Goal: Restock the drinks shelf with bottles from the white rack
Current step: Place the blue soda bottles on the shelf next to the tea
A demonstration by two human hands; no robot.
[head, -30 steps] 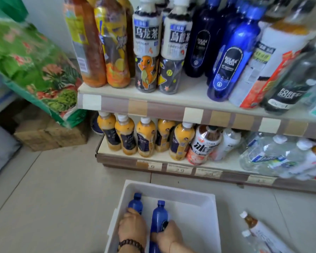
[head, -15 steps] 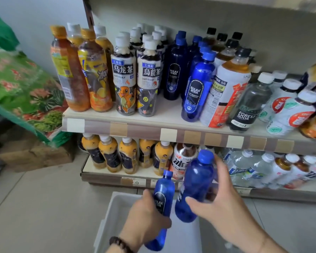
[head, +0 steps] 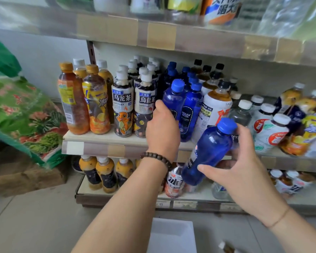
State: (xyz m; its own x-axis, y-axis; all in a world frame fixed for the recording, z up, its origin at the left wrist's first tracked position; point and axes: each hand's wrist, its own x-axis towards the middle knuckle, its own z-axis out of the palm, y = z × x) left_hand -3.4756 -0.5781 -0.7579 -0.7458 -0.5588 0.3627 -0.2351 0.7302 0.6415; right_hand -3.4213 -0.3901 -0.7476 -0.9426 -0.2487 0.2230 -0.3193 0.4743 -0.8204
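My left hand [head: 161, 131] grips a blue soda bottle [head: 173, 98] and holds it upright at the front of the middle shelf [head: 106, 147], in the row of blue bottles. My right hand [head: 239, 161] holds a second blue bottle [head: 207, 152] tilted in front of the shelf edge, its cap pointing up and right. The white rack [head: 171, 234] sits on the floor below my arms; its inside is mostly out of frame.
Tea bottles [head: 121, 106] and orange drinks [head: 72, 99] stand left of the blue row, white and clear bottles [head: 268, 125] to the right. The lower shelf [head: 182, 204] holds yellow bottles. A green bag [head: 16, 106] leans at the left. A loose bottle [head: 226, 248] lies on the floor.
Both hands lifted a blue bottle each out of the white rack. The left one has risen to the middle shelf's blue row; the right one is raised in front of the shelf edge.
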